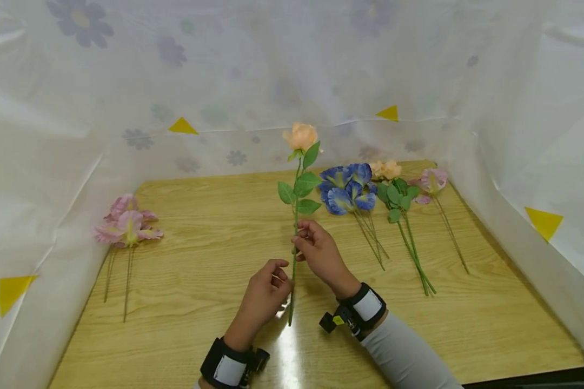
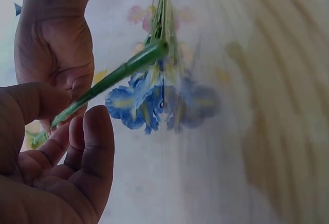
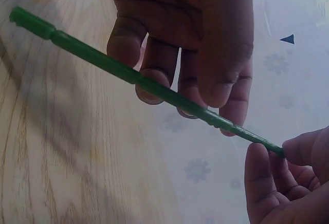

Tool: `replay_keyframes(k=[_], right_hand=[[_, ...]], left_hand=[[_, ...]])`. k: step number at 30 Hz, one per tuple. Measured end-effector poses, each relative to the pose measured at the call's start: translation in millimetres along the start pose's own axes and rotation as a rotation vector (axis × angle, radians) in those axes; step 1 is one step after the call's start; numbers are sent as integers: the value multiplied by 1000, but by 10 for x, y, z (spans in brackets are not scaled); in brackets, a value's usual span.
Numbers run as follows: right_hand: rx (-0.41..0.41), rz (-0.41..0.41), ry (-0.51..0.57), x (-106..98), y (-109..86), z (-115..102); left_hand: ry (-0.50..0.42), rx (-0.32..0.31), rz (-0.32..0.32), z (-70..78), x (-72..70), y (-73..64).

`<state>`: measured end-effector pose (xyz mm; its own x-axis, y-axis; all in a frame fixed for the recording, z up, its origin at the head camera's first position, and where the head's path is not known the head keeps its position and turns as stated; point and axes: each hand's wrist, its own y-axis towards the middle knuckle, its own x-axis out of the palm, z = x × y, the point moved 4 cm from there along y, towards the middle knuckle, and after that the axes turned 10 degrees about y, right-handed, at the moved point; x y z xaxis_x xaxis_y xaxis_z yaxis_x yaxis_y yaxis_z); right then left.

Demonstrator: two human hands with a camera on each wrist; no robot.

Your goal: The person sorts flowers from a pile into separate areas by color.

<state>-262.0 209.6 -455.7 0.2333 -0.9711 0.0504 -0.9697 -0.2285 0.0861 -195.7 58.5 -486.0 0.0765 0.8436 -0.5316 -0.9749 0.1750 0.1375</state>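
Note:
A peach artificial rose (image 1: 302,136) with green leaves stands upright in the head view, its stem (image 3: 92,57) running down between both hands. My right hand (image 1: 321,254) pinches the stem midway between thumb and fingers. That pinch also shows at the lower right of the right wrist view. Lower down, my left hand (image 1: 267,292) is at the stem, fingers loosely bent. In the left wrist view the stem crosses between the left thumb and fingertips (image 2: 97,126), which stand apart; whether they touch it is hard to tell. The bloom is out of the right wrist view.
Pink irises (image 1: 128,224) lie at the table's left. To the right lie blue irises (image 1: 345,189), peach roses with green leaves (image 1: 394,197) and a single pink iris (image 1: 433,181). White flower-print sheeting (image 1: 272,70) with yellow triangles surrounds the wooden table (image 1: 199,227).

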Motion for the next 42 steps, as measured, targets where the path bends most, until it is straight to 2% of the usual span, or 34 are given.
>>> replay_keyframes(k=[4, 8, 14, 19, 23, 26, 29, 32, 35, 39, 42], right_hand=[[-7, 28, -21, -93, 30, -50], [4, 91, -46, -292, 67, -122], [12, 207, -109, -778, 162, -222], [45, 270, -283, -1337, 247, -253], [97, 272, -479, -1801, 239, -297], [92, 272, -649, -2102, 203, -365], [68, 266, -806, -2365, 173, -411], [51, 260, -917, -2575, 142, -408], [53, 247, -997, -2706, 100, -349], [77, 210, -1068, -2754, 69, -229], [92, 199, -1088, -2751, 73, -172]], left_hand=[[36, -15, 28, -61, -138, 10], [86, -57, 72, -193, -351, 10], [156, -152, 152, -460, -817, -33], [290, -205, 217, -682, -1323, -172], [432, -254, 163, -876, -1701, -347], [540, -302, 118, -1002, -1980, -463], [629, -363, 86, -1104, -2201, -519], [707, -403, 50, -1197, -2308, -519], [778, -411, -10, -1300, -2314, -499], [822, -390, -47, -1422, -2288, -481], [814, -404, -42, -1478, -2290, -463]])
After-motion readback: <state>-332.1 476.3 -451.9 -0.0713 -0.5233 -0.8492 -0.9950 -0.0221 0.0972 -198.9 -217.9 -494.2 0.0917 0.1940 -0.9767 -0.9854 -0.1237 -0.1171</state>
